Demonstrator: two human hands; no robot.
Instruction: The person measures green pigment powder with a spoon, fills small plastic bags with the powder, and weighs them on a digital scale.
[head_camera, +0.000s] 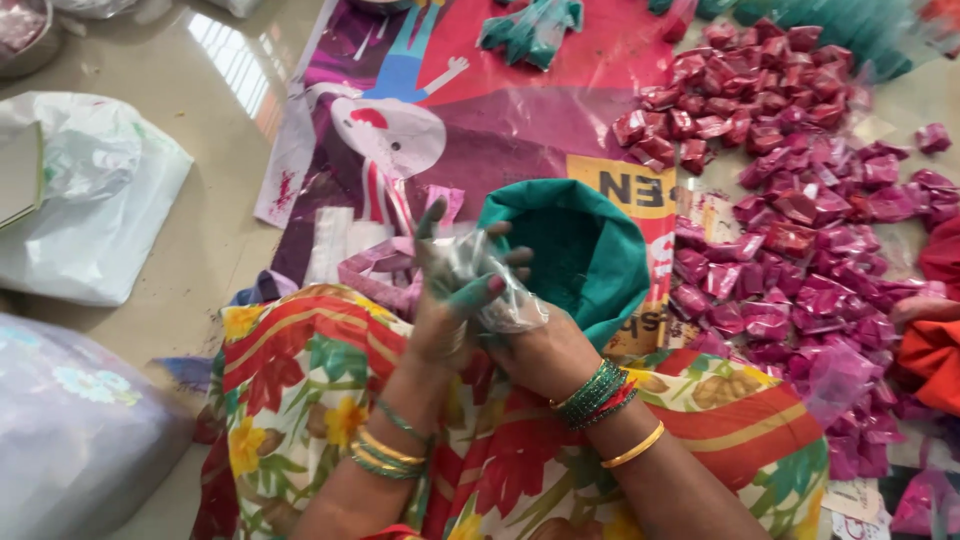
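Both my hands meet in front of me over my lap. My left hand (447, 305) and my right hand (535, 350) together grip a small clear plastic pouch (490, 285), its film crumpled between the fingers. My fingers are stained green. Just beyond the hands stands an open sack of green powder (570, 245), its rim rolled down. Bangles ring both wrists.
A big heap of small pink and red powder pouches (790, 220) covers the floor at right. A printed plastic sheet (480, 110) lies under the sack. White plastic bags (90, 200) rest at left. A green-stained bag (530, 30) sits at the top. Someone's orange cloth (930, 355) shows at the right edge.
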